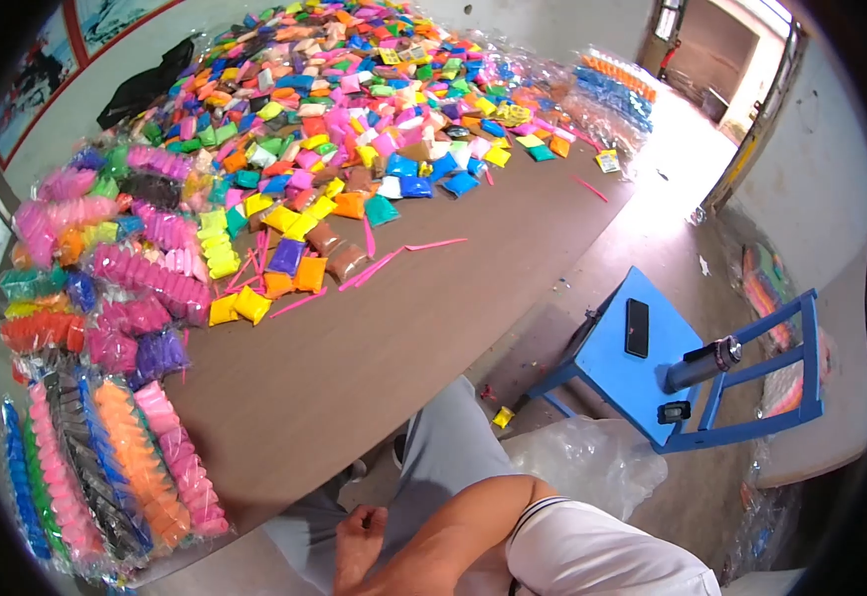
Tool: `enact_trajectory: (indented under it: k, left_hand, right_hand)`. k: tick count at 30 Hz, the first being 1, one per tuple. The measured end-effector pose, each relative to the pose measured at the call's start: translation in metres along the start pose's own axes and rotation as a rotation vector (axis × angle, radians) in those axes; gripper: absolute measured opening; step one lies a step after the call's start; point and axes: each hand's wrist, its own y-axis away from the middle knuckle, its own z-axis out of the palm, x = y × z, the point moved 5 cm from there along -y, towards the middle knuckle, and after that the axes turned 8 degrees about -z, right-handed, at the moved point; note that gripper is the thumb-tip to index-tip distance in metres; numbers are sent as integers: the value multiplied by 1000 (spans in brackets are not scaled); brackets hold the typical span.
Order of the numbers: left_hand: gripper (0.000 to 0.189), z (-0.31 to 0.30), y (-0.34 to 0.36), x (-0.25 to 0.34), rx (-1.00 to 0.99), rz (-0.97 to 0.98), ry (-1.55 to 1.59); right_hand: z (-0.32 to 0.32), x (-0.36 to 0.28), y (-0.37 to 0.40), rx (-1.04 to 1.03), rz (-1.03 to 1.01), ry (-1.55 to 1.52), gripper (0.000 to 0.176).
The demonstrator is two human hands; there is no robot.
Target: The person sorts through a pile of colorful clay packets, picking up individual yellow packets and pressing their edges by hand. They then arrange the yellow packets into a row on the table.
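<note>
Near the bottom edge, my left hand (360, 538) is held up over my lap with its fingers curled in. What it holds, if anything, I cannot make out. Grey trousers (450, 442) lie behind it, beside the table's near edge. My right forearm (463, 526) comes out of a white sleeve (592, 546) and runs down to the left, close to the left hand. The right hand itself lies outside the picture.
A brown table (354, 368) bears a heap of small coloured packets (354, 99) and bundled packs (115, 467) at left. Loose pink strips (384, 263) lie near the heap. At right, a blue chair (602, 338) carries a phone (637, 328) and a bottle (697, 368), beside clear plastic (592, 462).
</note>
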Motion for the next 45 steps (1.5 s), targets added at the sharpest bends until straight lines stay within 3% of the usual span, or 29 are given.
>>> enact_trajectory:
  k: [1,3,5,6,8,10,13,16,21,24,26,28,30,31,33,35,39,43,45]
  left_hand:
    - [31,-1,-3,-8,-35,17,75]
    - [30,-16,4,7,-41,46,103]
    - [29,-34,18,40,-82,111,158]
    - [29,-41,24,58,-106,149,185]
    - [29,-54,30,81,-127,198,214]
    - [25,-68,30,96,-168,192,268]
    - [30,-90,21,131,-61,278,327]
    - [30,-111,-3,158,44,323,319]
    - [31,-138,-77,175,248,403,400]
    - [30,-153,-125,164,335,362,462]
    - [30,-159,-136,164,360,299,536]
    - [30,-157,-143,160,379,231,615]
    - [31,-151,-144,159,444,281,420]
    - [32,-148,-143,159,538,418,292]
    - [34,-148,-148,151,546,434,277]
    - [35,-145,-150,152,546,457,263]
    - [33,-145,-140,164,589,506,162]
    - [33,-144,-141,161,572,498,100]
    - [31,-143,-139,162,601,520,55]
  right_hand:
    - [-7,1,4,9,-24,205,51]
    - [-41,14,29,-42,173,700,22]
    - [-90,12,50,57,102,1152,18]
    - [-117,20,73,-17,232,1683,27]
    - [-178,13,109,158,668,1797,15]
    - [-221,-1,150,146,607,1952,18]
    - [-248,-29,168,74,558,2114,19]
    - [-264,-36,174,181,683,2072,19]
    - [-260,-33,166,188,711,2115,20]
    - [-267,-31,164,238,653,2209,20]
    - [-280,-27,162,261,805,2237,19]
    - [-288,-22,155,252,809,2225,18]
    - [-294,-13,147,244,815,2217,19]
    - [-294,-8,140,180,749,2215,24]
    - [-298,1,129,119,694,2225,30]
    - [-299,11,114,-29,476,2222,42]
    - [-321,30,104,6,454,2280,56]
    - [-340,41,96,23,446,2338,47]
    - [-351,43,100,90,553,2299,35]
